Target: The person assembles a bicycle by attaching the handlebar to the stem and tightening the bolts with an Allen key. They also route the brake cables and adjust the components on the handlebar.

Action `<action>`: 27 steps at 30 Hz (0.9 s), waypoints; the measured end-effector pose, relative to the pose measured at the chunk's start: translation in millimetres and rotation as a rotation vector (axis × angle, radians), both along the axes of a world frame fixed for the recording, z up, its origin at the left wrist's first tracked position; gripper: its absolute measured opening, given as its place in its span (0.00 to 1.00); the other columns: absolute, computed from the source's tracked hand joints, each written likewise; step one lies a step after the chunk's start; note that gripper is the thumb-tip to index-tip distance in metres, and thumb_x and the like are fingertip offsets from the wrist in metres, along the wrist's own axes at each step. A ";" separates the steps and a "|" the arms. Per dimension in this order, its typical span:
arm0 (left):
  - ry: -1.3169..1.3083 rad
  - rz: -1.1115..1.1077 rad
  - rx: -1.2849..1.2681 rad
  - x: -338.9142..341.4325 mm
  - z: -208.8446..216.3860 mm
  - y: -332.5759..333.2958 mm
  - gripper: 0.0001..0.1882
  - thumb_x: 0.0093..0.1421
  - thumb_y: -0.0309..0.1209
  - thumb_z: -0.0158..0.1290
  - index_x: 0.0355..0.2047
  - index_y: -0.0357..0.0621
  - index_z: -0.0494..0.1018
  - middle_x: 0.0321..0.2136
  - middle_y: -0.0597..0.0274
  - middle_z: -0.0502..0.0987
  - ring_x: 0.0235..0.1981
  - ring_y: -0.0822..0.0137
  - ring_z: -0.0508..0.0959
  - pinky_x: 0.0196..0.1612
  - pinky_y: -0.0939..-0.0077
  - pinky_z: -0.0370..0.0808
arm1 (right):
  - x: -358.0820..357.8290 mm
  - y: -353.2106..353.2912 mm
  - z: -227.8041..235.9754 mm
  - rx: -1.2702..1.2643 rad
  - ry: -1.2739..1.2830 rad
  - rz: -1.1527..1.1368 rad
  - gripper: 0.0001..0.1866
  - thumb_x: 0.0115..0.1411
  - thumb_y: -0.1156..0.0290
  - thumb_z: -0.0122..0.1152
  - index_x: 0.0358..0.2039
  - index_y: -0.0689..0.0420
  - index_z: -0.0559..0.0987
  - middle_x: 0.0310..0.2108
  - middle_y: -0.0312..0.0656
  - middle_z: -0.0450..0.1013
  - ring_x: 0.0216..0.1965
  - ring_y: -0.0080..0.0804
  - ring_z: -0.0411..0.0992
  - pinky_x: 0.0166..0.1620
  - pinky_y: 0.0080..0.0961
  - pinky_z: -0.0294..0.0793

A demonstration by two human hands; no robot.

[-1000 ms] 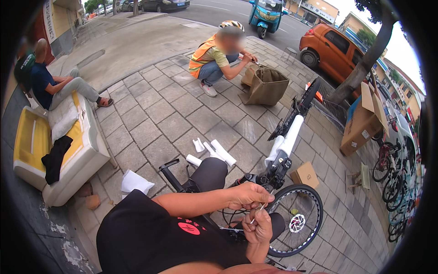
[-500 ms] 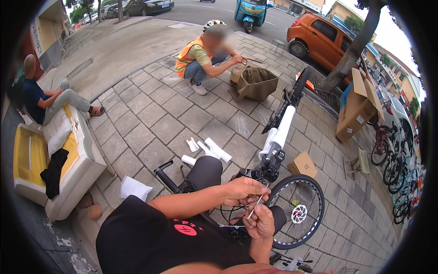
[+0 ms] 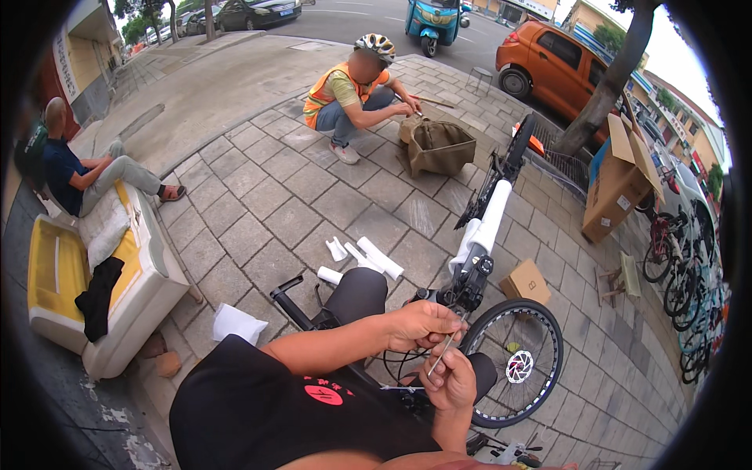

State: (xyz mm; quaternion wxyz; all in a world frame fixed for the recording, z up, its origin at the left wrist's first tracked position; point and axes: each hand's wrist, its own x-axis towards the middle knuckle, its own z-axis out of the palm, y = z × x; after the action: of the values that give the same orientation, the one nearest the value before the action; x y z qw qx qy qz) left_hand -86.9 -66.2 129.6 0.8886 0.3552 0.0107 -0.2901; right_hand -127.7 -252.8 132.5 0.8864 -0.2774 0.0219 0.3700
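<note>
A thin silvery rod [image 3: 442, 352] slants between my two hands in front of my chest. My right hand [image 3: 453, 381] is closed, pinching the rod between thumb and fingers. My left hand [image 3: 425, 324] is closed just above it, fingertips pinched at the rod's upper end; anything else in them is too small to make out. Beyond my hands a bicycle [image 3: 468, 286] stands partly wrapped in white foam [image 3: 491, 215]. Beside my right hand is a loose-looking bicycle wheel [image 3: 479, 345] with a disc rotor [image 3: 519, 366]. Dark cables [image 3: 389, 362] hang under my left wrist.
White foam pieces [image 3: 380, 257] and a small cardboard box [image 3: 526, 283] lie on the paving. A person in an orange vest [image 3: 345, 98] crouches by a brown canvas bag [image 3: 441, 146]. At left stands a yellow-white couch [image 3: 145, 301]; at right, a large carton [image 3: 617, 184] and parked bicycles [image 3: 680, 290].
The whole view has shifted slightly. My hands keep their grip on the rod with hardly any movement. The crouching person's head has turned down toward the bag.
</note>
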 end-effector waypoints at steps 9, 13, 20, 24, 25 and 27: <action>0.007 0.060 0.216 -5.0 1.1 -6.7 0.16 0.62 0.41 0.68 0.39 0.43 0.79 0.21 0.73 0.73 0.19 0.83 0.67 0.19 0.85 0.58 | -1.3 5.4 -6.5 -0.064 -0.093 -0.072 0.11 0.69 0.68 0.58 0.40 0.65 0.77 0.22 0.33 0.66 0.16 0.20 0.61 0.19 0.19 0.60; -0.009 0.048 0.120 -3.9 1.4 -7.6 0.15 0.66 0.42 0.63 0.38 0.41 0.79 0.21 0.72 0.73 0.17 0.81 0.64 0.19 0.83 0.55 | -4.6 4.5 0.9 -0.065 -0.057 -0.065 0.14 0.69 0.67 0.59 0.42 0.68 0.77 0.23 0.36 0.66 0.18 0.24 0.62 0.21 0.20 0.63; 0.036 0.046 0.031 -8.7 11.5 -3.3 0.16 0.66 0.41 0.63 0.43 0.39 0.79 0.28 0.68 0.77 0.18 0.81 0.64 0.19 0.83 0.54 | -0.2 -2.5 0.5 -0.115 -0.022 -0.014 0.14 0.68 0.68 0.60 0.42 0.69 0.79 0.23 0.37 0.69 0.18 0.24 0.63 0.20 0.21 0.64; 0.038 0.041 0.154 -4.8 4.2 -1.4 0.15 0.66 0.40 0.64 0.42 0.40 0.79 0.24 0.71 0.74 0.19 0.82 0.64 0.19 0.83 0.54 | 1.2 -1.0 -11.6 -0.105 -0.059 -0.051 0.11 0.68 0.69 0.63 0.39 0.66 0.78 0.20 0.35 0.66 0.16 0.22 0.62 0.20 0.19 0.62; 0.034 0.020 0.192 -3.5 2.7 -2.6 0.14 0.66 0.39 0.64 0.41 0.40 0.79 0.23 0.72 0.73 0.19 0.82 0.64 0.18 0.83 0.54 | 0.7 1.0 -8.6 -0.095 -0.056 -0.065 0.11 0.68 0.69 0.63 0.38 0.65 0.78 0.19 0.34 0.66 0.16 0.22 0.62 0.19 0.19 0.62; 0.021 0.014 0.155 -3.8 3.1 -3.2 0.14 0.66 0.39 0.64 0.40 0.41 0.79 0.22 0.73 0.71 0.20 0.82 0.64 0.19 0.84 0.55 | -0.2 5.1 -1.1 -0.109 -0.059 -0.077 0.11 0.68 0.68 0.64 0.37 0.64 0.78 0.19 0.34 0.65 0.16 0.22 0.62 0.19 0.19 0.62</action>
State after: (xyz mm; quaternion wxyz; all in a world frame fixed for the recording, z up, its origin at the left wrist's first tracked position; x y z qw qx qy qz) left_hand -90.7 -69.4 132.6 0.8603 0.4197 0.0449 -0.2858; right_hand -128.0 -247.7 131.4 0.8839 -0.3347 0.0266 0.3254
